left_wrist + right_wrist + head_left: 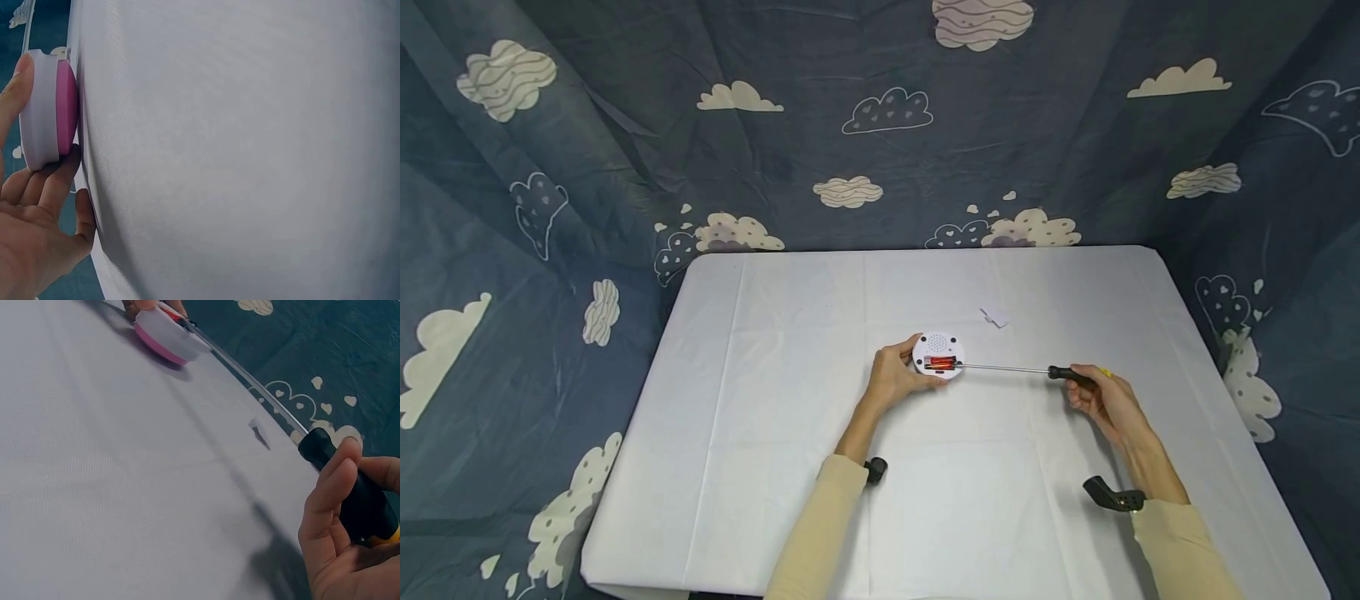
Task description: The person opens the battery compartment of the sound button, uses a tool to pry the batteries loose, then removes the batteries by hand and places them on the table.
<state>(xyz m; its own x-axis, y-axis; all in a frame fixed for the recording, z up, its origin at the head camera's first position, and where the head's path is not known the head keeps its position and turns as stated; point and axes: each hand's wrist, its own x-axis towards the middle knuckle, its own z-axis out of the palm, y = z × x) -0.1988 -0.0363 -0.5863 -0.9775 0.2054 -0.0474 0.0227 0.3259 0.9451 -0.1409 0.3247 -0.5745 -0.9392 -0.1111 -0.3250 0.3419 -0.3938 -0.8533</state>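
Note:
A small round white device [938, 343] with a pink base [66, 107] stands on the table, its battery compartment facing up. Red batteries [940, 363] lie in that compartment. My left hand [897, 373] grips the device by its rim, thumb on one side and fingers on the other. In my right hand [1101, 402] is a long screwdriver [1007, 368], held by its black handle [356, 497]. The screwdriver's tip reaches the right end of the batteries; whether it touches them is too small to tell.
A small whitish flat piece [996, 318], likely a cover, lies on the table behind and right of the device. A white cloth covers the table [790, 500]. Dark blue curtains [805, 50] with cloud prints hang around its back and sides.

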